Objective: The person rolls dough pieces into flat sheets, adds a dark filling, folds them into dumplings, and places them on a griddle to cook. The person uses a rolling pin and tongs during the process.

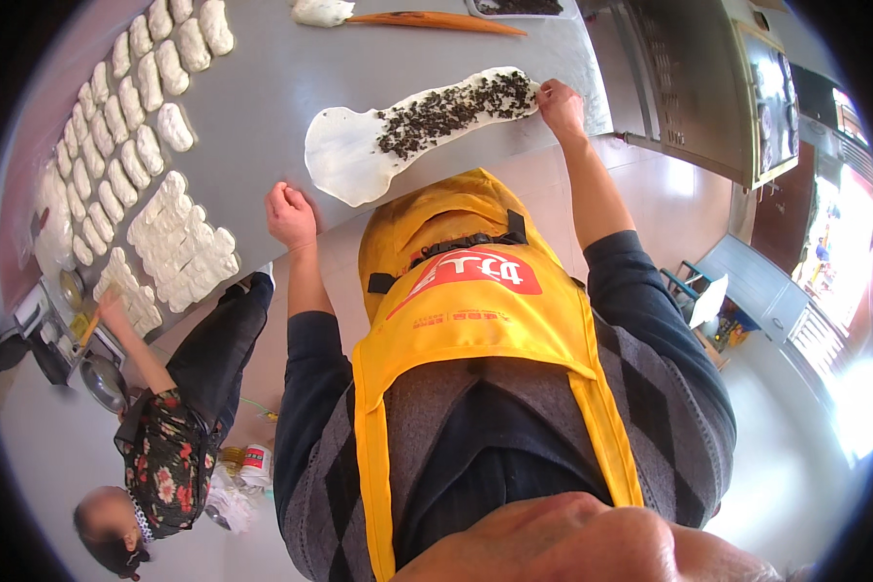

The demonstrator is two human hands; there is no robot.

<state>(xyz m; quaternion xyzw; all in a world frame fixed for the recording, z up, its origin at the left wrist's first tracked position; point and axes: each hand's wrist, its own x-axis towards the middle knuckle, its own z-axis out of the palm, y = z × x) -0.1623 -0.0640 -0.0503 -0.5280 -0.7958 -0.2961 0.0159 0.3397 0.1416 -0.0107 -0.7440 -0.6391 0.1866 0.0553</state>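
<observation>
A long, thin sheet of dough (342, 149) lies on the metal table, near its front edge. Chopped dark filling (447, 116) covers most of its right part, while the wide left end is bare. My right hand (561, 108) grips the narrow right tip of the sheet between thumb and fingers. To the left of the sheet, apart from it, my left hand (291, 217) is at the table's front edge with its fingers curled in; nothing shows in it.
Rows of dough pieces (131, 102) and flattened dough (182, 247) occupy the table's left. A co-worker's hand (115, 309) touches dough there. At the back are a wooden-handled tool (436, 20) and a tub of dark filling (520, 7). A steel appliance (691, 87) stands right.
</observation>
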